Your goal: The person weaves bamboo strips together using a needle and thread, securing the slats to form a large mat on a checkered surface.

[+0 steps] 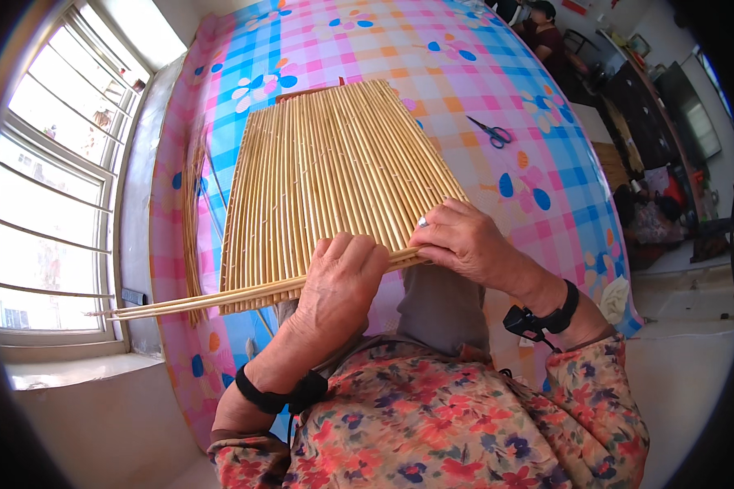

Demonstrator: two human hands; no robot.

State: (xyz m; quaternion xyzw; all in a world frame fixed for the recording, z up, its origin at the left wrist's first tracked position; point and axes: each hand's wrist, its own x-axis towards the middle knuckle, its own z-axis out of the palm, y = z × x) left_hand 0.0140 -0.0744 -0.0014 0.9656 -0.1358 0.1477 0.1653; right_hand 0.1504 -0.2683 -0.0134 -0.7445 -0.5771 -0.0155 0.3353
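Observation:
A mat of yellow reed stalks (326, 163) laid side by side, with small stitches across it, lies in front of me, its near edge over my lap. My left hand (342, 273) is closed over that near edge, knuckles up. Two or three long loose stalks (187, 303) run along the edge under it and stick out far to the left. At the right end of the edge, my right hand (461, 240) pinches the stalk ends between thumb and fingers; a ring shows on one finger. What lies under the left palm is hidden.
A checked, flowered cloth (530, 236) covers the bed-like surface. Dark scissors (493, 132) lie right of the mat. A bundle of thin stalks (192, 228) lies along the left, near a barred window (53, 196). Another person (544, 33) is at the far right.

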